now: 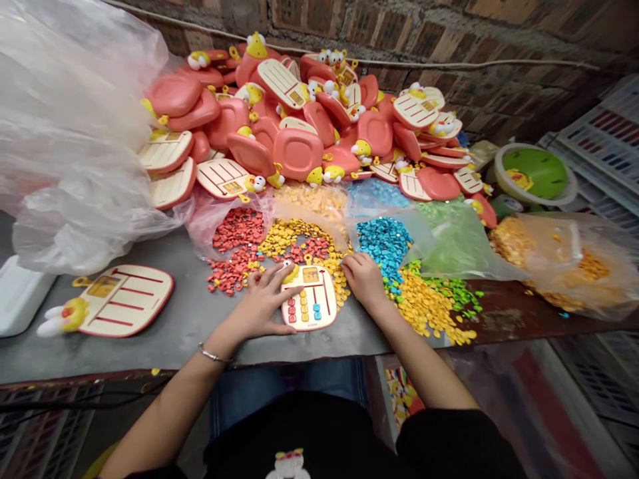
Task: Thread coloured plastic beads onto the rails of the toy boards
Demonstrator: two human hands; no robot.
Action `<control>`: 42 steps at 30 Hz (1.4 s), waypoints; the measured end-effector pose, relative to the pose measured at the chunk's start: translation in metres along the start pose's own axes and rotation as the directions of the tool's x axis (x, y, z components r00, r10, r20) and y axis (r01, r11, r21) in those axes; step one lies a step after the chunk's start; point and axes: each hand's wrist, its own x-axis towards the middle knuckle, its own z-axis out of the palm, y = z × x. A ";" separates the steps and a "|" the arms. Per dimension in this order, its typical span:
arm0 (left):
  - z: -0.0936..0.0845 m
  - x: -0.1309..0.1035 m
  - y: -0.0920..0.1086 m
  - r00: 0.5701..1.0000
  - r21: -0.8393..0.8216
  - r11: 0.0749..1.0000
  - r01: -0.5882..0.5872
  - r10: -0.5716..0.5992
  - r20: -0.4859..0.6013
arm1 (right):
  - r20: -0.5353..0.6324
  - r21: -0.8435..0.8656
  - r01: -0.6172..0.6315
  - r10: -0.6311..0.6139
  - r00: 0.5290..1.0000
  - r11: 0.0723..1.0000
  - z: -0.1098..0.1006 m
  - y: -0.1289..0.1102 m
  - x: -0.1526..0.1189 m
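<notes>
A cream board [324, 316] with red slots lies in front of me, with red, yellow and blue pieces in its columns. My left hand [264, 301] rests spread over the board's left side, fingers apart. To the board's right, my right hand [363, 278] is closed in a pinch near the blue pieces [383, 239]; a bit of blue shows at its fingertips. Loose red pieces [239, 229] and yellow pieces [339, 283] lie behind and beside the board. More yellow pieces [424, 306] and green pieces [456, 293] spread to the right of my right hand.
Another board [127, 299] lies at the left of the grey table [200, 332]. A heap of red-backed boards [297, 153] stands along the brick wall. Plastic bags [84, 133] fill the left; a green basin [534, 171] stands at the right.
</notes>
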 end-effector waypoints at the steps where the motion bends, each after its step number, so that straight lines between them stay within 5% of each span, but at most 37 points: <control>1: 0.000 0.000 0.000 1.000 0.004 1.000 -0.002 0.002 0.001 | -0.016 0.066 0.023 -0.022 1.000 0.998 -0.001 -0.005 0.001; 7: -0.001 0.000 0.002 1.000 -0.004 1.000 0.013 -0.013 0.003 | 0.072 0.193 0.122 -0.138 0.988 0.974 0.007 -0.032 0.011; 14: -0.001 0.000 0.002 1.000 0.005 1.000 0.009 -0.009 0.007 | 0.100 0.353 0.194 -0.243 0.965 0.915 0.000 -0.026 -0.005; 21: 0.000 0.000 0.002 1.000 0.038 0.999 -0.013 0.013 -0.003 | 0.055 0.487 0.159 -0.212 0.976 0.859 0.013 -0.043 -0.010; 27: -0.001 0.001 0.001 1.000 0.040 0.999 -0.012 0.012 0.006 | 0.171 0.704 0.145 -0.364 0.915 0.695 -0.012 -0.030 -0.009; 29: -0.001 0.001 0.001 1.000 0.026 1.000 -0.011 0.011 0.008 | 0.134 0.634 0.100 -0.236 0.963 0.767 -0.020 -0.013 -0.007; 32: -0.001 0.001 0.001 1.000 0.018 1.000 -0.014 0.014 0.007 | 0.048 0.278 0.004 -0.018 0.999 0.961 -0.020 0.014 -0.002; 35: 0.000 0.001 0.000 1.000 0.028 0.999 -0.019 0.019 0.003 | 0.123 -0.034 -0.002 0.006 0.992 0.999 -0.013 0.029 0.002; 42: 0.000 0.001 0.000 1.000 0.027 0.999 -0.017 0.017 0.002 | 0.135 -0.074 0.031 -0.021 0.991 0.997 -0.007 0.024 0.001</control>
